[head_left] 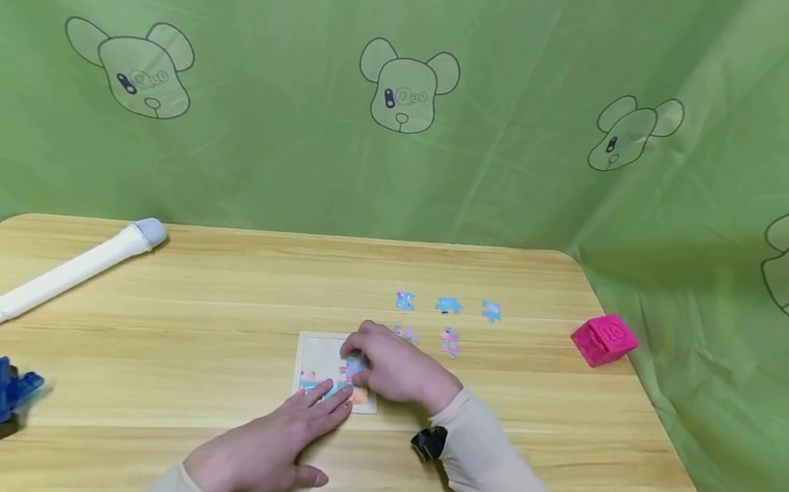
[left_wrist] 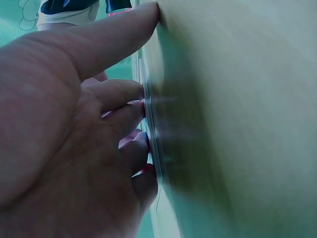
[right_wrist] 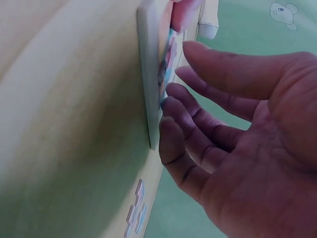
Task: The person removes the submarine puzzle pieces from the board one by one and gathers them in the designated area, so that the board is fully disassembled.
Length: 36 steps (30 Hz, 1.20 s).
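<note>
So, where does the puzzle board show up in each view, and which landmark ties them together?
Head: puzzle board at lower centre, partly covered.
Left wrist: puzzle board edge-on, near centre.
Right wrist: puzzle board edge-on, upper centre.
Shared landmark: the wooden table beneath it.

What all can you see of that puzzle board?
The puzzle board is pale, thin, squarish and bordered; its material is unclear. It lies flat on the wooden table. Colourful pieces fill part of it; its far-left part is bare white. The left hand touches its near side; the right hand bends over its right side.
</note>
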Each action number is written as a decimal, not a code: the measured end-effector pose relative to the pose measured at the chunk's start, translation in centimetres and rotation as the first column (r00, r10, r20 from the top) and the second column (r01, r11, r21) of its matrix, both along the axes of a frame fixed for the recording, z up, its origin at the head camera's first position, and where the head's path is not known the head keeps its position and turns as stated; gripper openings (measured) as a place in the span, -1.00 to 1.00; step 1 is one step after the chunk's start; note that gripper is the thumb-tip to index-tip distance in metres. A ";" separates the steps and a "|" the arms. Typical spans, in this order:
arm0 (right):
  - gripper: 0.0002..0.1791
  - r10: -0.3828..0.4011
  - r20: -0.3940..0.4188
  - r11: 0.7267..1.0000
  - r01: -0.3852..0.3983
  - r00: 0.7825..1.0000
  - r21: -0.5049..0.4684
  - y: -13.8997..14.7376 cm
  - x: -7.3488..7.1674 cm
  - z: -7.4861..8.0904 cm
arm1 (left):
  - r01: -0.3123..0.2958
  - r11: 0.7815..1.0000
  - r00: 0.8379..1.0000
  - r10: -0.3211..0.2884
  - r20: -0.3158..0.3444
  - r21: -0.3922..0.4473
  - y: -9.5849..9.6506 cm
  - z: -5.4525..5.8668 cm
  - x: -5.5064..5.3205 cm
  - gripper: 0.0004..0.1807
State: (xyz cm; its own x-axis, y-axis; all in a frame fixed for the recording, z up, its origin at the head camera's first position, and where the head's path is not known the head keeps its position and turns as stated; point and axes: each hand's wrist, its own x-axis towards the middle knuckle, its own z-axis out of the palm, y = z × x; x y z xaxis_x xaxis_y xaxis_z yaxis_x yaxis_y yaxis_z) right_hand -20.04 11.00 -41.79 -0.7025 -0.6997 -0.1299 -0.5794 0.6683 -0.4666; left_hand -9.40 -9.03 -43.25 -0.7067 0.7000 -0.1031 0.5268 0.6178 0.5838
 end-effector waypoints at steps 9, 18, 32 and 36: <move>-0.75 -0.034 -0.025 0.999 0.035 0.999 0.033 -0.1 0.1 -0.1 | -0.001 1.000 1.000 0.001 0.008 -0.007 0.1 0.2 0.0 -0.14; -0.75 -0.035 -0.045 0.999 0.036 0.998 0.022 -0.2 0.0 0.1 | -0.005 1.000 1.000 0.005 -0.003 -0.014 0.0 0.0 0.0 -0.12; -0.86 -0.014 -0.026 0.994 0.011 1.000 -0.112 0.2 -0.4 0.2 | -0.019 1.000 1.000 0.020 0.003 -0.023 0.1 0.1 0.1 -0.11; -0.88 -0.019 0.028 0.984 0.024 0.999 -0.174 0.6 -0.5 0.8 | -0.025 0.999 1.000 0.025 0.007 -0.030 0.1 0.0 0.1 -0.10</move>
